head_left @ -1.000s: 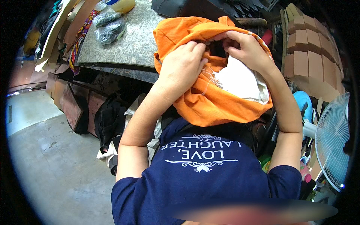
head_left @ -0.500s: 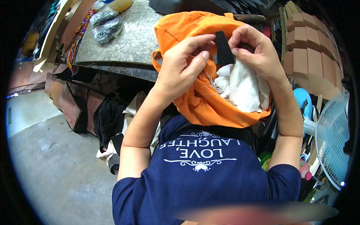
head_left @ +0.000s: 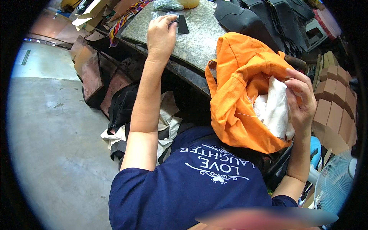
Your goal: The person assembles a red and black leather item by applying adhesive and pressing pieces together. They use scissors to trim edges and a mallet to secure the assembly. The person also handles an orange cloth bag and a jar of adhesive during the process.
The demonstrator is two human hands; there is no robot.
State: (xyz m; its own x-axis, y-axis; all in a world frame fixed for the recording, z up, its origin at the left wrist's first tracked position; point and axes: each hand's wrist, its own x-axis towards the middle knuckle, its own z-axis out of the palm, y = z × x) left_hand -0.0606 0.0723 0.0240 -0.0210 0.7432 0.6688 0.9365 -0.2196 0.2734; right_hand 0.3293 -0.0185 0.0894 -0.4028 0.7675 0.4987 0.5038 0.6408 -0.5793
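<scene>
My left hand [head_left: 162, 37] is stretched out over the grey table, with its thumb and fingers pinched at the side of a small tapered black piece [head_left: 183, 25], seemingly gripping it. The piece's material is unclear. An orange cloth bag [head_left: 234, 96] sits at my front, its mouth gaping toward me. White cloth [head_left: 276, 103] with loose threads bunches inside. At the bag's right rim my right hand [head_left: 303, 94] rests beside the white cloth, fingers loosely bent and apart, holding nothing that I can see.
On the mottled grey tabletop [head_left: 207, 42] are plastic bags [head_left: 168, 5] and a yellow container [head_left: 188, 3]. Black sheet pieces [head_left: 264, 19] lie stacked behind. Brown block-like stacks [head_left: 333, 103] and a fan [head_left: 333, 184] stand at right. Dark and pale cloth [head_left: 168, 115] hangs below the table.
My left hand has moved away from the bag to the table with the black piece. My right hand has let go of that piece and lowered to the bag's rim. The view has shifted left.
</scene>
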